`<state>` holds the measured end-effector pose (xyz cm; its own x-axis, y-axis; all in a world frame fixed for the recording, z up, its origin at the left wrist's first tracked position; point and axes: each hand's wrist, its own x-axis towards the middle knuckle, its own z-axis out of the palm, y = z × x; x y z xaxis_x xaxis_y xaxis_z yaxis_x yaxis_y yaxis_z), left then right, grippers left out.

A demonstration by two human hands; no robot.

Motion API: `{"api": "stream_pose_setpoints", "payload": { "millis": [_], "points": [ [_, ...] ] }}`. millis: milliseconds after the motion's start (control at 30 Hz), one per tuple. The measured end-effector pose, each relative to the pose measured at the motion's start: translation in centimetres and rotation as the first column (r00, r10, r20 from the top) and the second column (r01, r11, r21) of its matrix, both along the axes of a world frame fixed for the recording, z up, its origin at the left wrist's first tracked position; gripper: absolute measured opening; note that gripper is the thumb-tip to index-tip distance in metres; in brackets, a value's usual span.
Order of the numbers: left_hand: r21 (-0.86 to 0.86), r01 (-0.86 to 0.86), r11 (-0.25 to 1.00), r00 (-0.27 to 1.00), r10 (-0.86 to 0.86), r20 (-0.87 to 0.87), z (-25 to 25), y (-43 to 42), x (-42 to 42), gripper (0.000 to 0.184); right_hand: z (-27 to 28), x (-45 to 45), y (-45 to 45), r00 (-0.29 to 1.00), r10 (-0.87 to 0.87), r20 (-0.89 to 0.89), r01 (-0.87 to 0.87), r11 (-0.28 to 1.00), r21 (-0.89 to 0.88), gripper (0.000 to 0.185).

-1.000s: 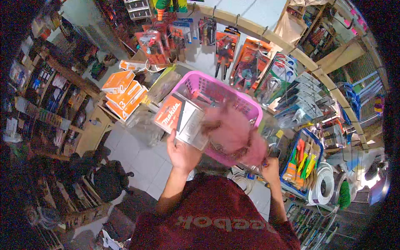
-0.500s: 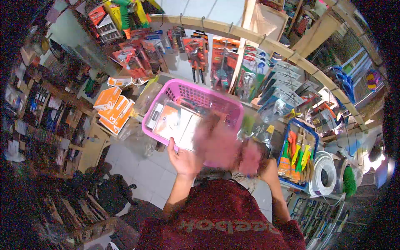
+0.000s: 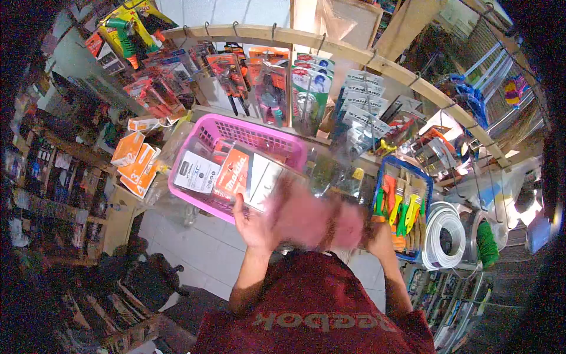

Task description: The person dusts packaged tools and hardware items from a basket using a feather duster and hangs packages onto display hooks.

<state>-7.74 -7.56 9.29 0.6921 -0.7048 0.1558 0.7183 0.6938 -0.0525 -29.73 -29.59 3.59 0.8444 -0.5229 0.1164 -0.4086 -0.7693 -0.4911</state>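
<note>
- Here's the left hand (image 3: 254, 227), thumb up front and fingers mostly out of sight behind, closed on the near edge of a clear-fronted Makita packet (image 3: 243, 177); its orange-and-white card faces up, tilted, with dark strokes at its right end.
- That packet sits at twelve o'clock from the left hand, over the near side of the pink basket (image 3: 203, 207); whether it touches the rim, I cannot tell.
- And over to the right hand (image 3: 382, 239): curled narrow around the dark end of a soft pinkish-red thing (image 3: 309, 218); finger detail is lost in shadow.
- The soft thing stretches out toward nine and ten o'clock from that hand, all blur, crossing in front of the packet's right end; contact between the two, I cannot tell.
- In the basket, a packet with a white label (image 3: 197, 172) lies at nine o'clock from the Makita one; red-and-black goods show behind.
- Orange boxes (image 3: 137, 162) stack up at ten o'clock from the left hand, just beside the basket.
- At one o'clock from the right hand, a blue tray (image 3: 428, 197) of brushes (image 3: 404, 206), handles orange, yellow and green; at four o'clock from the tray, a white coil (image 3: 433, 239); a green coil (image 3: 488, 245) at three o'clock from that.
- Up at two o'clock from the basket, STANDARD cards (image 3: 364, 115) hang in a row.
</note>
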Motion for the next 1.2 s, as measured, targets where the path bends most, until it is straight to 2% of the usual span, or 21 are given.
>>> {"api": "stream_pose_setpoints", "payload": {
  "millis": [33,100,167,200,300,333,367,433,467,567,600,700,733,800,833,900,933,1067,1133,1167,1200],
  "points": [
    [0.083,0.004,0.997,0.994,0.005,-0.106,0.8,-0.1,-0.4,0.067,-0.3,0.0,-0.3,0.997,-0.068,0.038,0.065,0.995,0.073,0.018],
    [0.233,-0.042,0.972,0.999,0.04,0.017,2.4,-0.8,-1.1,0.069,-0.7,0.2,-0.7,0.974,-0.202,0.099,0.176,0.958,0.228,0.017],
    [0.373,-0.088,0.924,0.996,0.082,0.034,2.8,-1.0,-1.3,0.07,-0.5,-0.2,-0.5,0.996,-0.081,-0.046,0.089,0.973,0.213,0.017],
    [0.408,0.021,0.913,0.999,-0.036,0.029,1.3,0.3,-0.8,0.071,-0.5,-0.6,-0.3,0.992,-0.019,-0.121,0.044,0.977,0.21,0.02],
    [0.47,-0.177,0.865,0.984,0.153,0.089,3.4,-1.2,-1.5,0.071,-3.1,-0.6,-1.9,0.965,-0.07,-0.254,0.126,0.97,0.208,0.028],
    [0.297,-0.114,0.948,0.993,0.117,0.006,1.8,-0.5,-1.2,0.07,-3.2,0.1,-1.3,0.995,-0.098,0.0,0.092,0.938,0.334,0.019],
    [0.375,-0.141,0.916,0.99,0.132,0.051,2.1,-0.4,-1.2,0.07,-2.0,2.0,0.6,0.957,-0.151,0.248,0.026,0.894,0.447,0.011],
    [0.521,-0.198,0.83,0.979,0.146,0.141,2.8,-0.2,-1.1,0.071,0.8,3.5,1.9,0.934,-0.057,0.351,-0.093,0.914,0.394,0.004],
    [0.496,-0.175,0.851,0.979,0.098,0.178,2.0,1.1,-0.4,0.064,2.3,3.6,2.2,0.976,0.097,0.196,-0.144,0.959,0.245,0.003],
    [0.496,-0.238,0.835,0.97,0.232,0.075,2.0,1.4,-0.2,0.062,-1.2,3.6,1.5,0.977,0.184,0.111,-0.207,0.942,0.263,0.013],
    [0.487,-0.248,0.837,0.968,0.238,0.084,2.0,2.0,0.0,0.061,-1.2,4.7,2.4,0.967,0.079,0.242,-0.177,0.892,0.417,0.015],
    [0.455,-0.279,0.846,0.96,0.253,0.119,1.3,3.9,1.1,0.059,-0.3,6.7,3.6,0.935,0.115,0.336,-0.258,0.87,0.421,0.02],
    [0.314,-0.114,0.942,0.972,0.041,0.232,0.0,6.0,2.9,0.059,0.8,7.0,4.0,0.945,0.164,0.283,-0.28,0.854,0.438,0.02],
    [0.402,-0.29,0.868,0.954,0.227,0.196,0.7,5.5,2.6,0.059,0.7,7.7,4.5,0.948,0.188,0.257,-0.275,0.89,0.365,0.018],
    [0.446,-0.368,0.816,0.93,0.318,0.185,2.2,5.3,2.6,0.06,-0.2,8.2,4.6,0.943,0.165,0.29,-0.246,0.931,0.269,0.016],
    [0.329,-0.278,0.902,0.958,0.239,0.157,2.8,6.5,2.9,0.061,-0.5,9.1,5.5,0.935,0.035,0.353,-0.206,0.863,0.461,0.016],
    [0.338,-0.299,0.892,0.948,0.236,0.216,2.9,6.9,3.4,0.062,-0.3,9.7,6.6,0.935,-0.079,0.345,-0.203,0.679,0.706,0.018],
    [0.43,-0.304,0.85,0.945,0.212,0.25,2.7,8.8,4.9,0.064,1.2,11.5,8.2,0.97,0.07,0.234,-0.152,0.922,0.356,0.016],
    [0.456,-0.346,0.82,0.931,0.242,0.273,2.8,9.3,5.3,0.066,2.5,12.6,9.6,0.98,-0.063,0.19,-0.036,0.879,0.476,0.01],
    [0.477,-0.378,0.793,0.918,0.251,0.308,3.2,9.5,5.5,0.067,3.6,13.4,11.5,0.946,-0.247,0.211,0.023,0.698,0.715,0.008],
    [0.495,-0.407,0.767,0.903,0.258,0.343,3.5,9.7,5.8,0.068,4.1,13.8,12.2,0.938,-0.274,0.215,0.028,0.676,0.737,0.008]
  ]
}}
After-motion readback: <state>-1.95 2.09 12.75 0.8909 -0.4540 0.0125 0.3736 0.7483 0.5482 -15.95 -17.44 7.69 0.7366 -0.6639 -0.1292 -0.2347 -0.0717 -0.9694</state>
